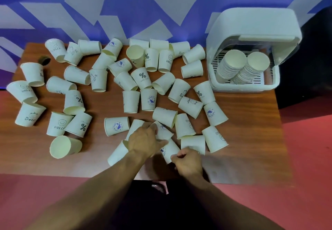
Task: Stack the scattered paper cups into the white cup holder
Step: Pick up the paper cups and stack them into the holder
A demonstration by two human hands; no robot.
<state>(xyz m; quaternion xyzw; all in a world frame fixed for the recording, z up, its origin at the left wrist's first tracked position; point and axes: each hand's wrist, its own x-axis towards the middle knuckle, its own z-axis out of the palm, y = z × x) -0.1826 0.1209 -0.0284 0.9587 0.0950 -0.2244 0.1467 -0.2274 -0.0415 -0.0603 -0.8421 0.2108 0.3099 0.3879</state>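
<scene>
While many cups still lie scattered, the step in hand reads as pick-up, with the task well short of done. Head view only: the left hand [143, 140] reaches over the front cluster, its fingers [152, 126] and thumb curled round the far cup [164, 132], which lies on its side. The right hand [186, 161] sits just beside it, fingers [180, 155] curled and apparently pinching the near cup [169, 152] at its end. The loose cups [142, 78] cover the counter [251, 131]. The white cup holder [244, 86] stands at the far right corner, lid up, with two leaning stacks [231, 64] inside. Next move likely calls for nesting the two cups mouth-to-base, then carrying them right to a stack.
</scene>
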